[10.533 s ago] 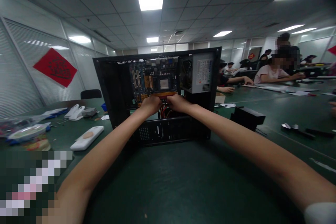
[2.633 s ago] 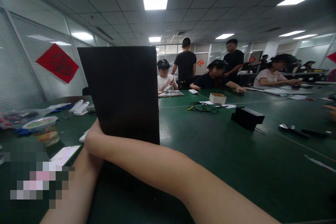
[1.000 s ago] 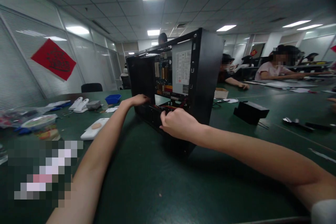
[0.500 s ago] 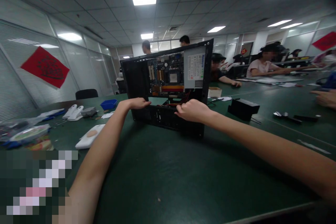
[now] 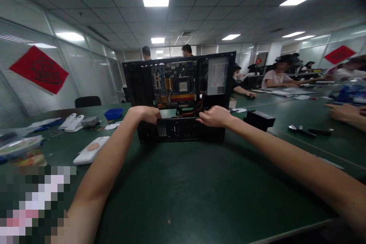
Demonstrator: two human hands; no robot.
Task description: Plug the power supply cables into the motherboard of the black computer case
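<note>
An open black computer case [image 5: 134,84] stands on the green table [image 5: 185,190], its open side facing me. Inside I see the motherboard [image 5: 174,84] and a grey power supply [image 5: 217,76], with red and orange cables below. My left hand [image 5: 147,114] grips the lower front rim of the case at its left. My right hand [image 5: 214,116] grips the same rim at the right, fingers curled over the edge.
A white device [image 5: 90,150] lies left of the case, with a blue tray [image 5: 113,114] and white handsets [image 5: 71,121] beyond. A black box [image 5: 259,119] sits to the right. Another person's hand [image 5: 343,112] rests at far right. Several people sit and stand behind.
The case has turned from its closed side through an angle until its open side faces me squarely. Both hands moved with it and now hold its lower rim.
</note>
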